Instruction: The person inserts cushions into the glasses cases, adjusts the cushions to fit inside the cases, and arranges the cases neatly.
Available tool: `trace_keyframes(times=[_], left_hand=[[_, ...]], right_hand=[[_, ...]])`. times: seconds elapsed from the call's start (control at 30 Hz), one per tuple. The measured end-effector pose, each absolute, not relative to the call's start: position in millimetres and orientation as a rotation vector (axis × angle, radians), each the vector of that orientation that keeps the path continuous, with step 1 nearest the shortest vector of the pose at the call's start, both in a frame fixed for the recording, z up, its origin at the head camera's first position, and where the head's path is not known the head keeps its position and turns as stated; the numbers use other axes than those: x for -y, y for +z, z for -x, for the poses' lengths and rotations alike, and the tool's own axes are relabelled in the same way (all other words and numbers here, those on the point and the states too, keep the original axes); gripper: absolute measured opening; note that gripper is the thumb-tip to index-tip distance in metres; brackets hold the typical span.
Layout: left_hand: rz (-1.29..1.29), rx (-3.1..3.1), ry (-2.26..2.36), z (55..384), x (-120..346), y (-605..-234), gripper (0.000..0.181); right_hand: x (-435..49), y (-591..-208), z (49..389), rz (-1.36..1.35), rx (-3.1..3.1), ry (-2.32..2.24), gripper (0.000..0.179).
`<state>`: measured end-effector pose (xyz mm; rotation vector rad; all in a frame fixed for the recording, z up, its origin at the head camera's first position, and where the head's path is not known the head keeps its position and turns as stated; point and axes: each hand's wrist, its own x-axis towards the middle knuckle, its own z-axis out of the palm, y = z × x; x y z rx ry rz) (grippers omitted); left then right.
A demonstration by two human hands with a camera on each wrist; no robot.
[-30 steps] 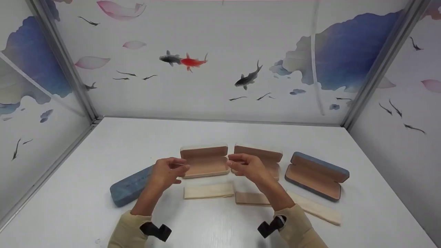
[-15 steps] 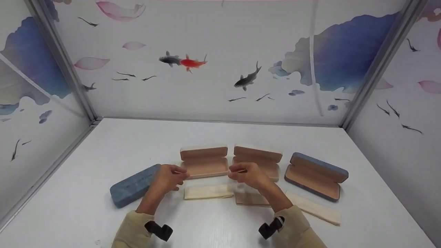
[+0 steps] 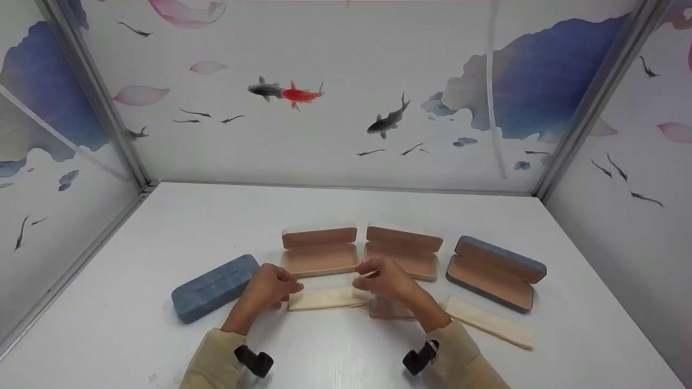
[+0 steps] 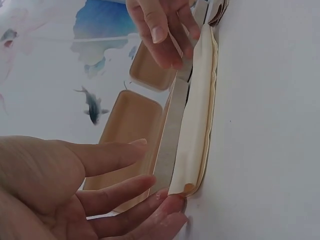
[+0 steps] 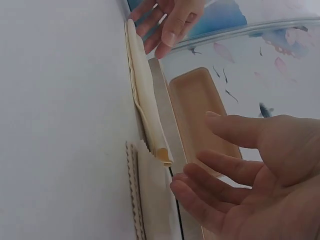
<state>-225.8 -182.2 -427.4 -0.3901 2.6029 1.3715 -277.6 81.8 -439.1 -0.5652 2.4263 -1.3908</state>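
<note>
A folded cream cleaning cloth (image 3: pixel 328 299) lies on the white table. My left hand (image 3: pixel 266 287) is at its left end, fingers loosely bent; in the left wrist view its lower fingertips (image 4: pixel 172 205) are right at the cloth's edge. At the other end hovers my right hand (image 3: pixel 390 280), thumb and fingers spread apart with nothing between them in the right wrist view. Just behind the cloth stands an open beige glasses case (image 3: pixel 321 261) with a tan lining. A second open beige case (image 3: pixel 403 262) stands beside it, partly covered by my right hand.
A closed blue glasses case (image 3: pixel 208 292) lies left of my left hand. Far right, an open blue case (image 3: pixel 492 281) stands behind another cream cloth (image 3: pixel 489 322). A folded tan cloth (image 3: pixel 390 309) lies partly under my right forearm in view. Printed walls (image 3: pixel 346 135) enclose the table.
Both hands have come down and nearer to me, from in front of the open beige case to the two ends of the cream cloth. The cases and cloths stay where they were.
</note>
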Motion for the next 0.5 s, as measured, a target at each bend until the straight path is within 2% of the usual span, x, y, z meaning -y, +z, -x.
trace_keyframes(times=[0.13, 0.33, 0.5], left_hand=[[0.407, -2.611, 1.348, 227.0, 182.1, -428.8, 0.024], [0.395, -2.612, 1.349, 227.7, 181.7, -432.6, 0.024], [0.371, -2.614, 1.307, 227.9, 182.5, -434.9, 0.022]], right_hand=[[-79.4, -441.6, 275.7, 0.592, -2.461, -1.349, 0.036], [-73.0, -446.1, 276.7, 0.488, -2.536, -1.273, 0.029], [-70.2, -450.4, 278.6, 0.478, -2.551, -1.272, 0.029]])
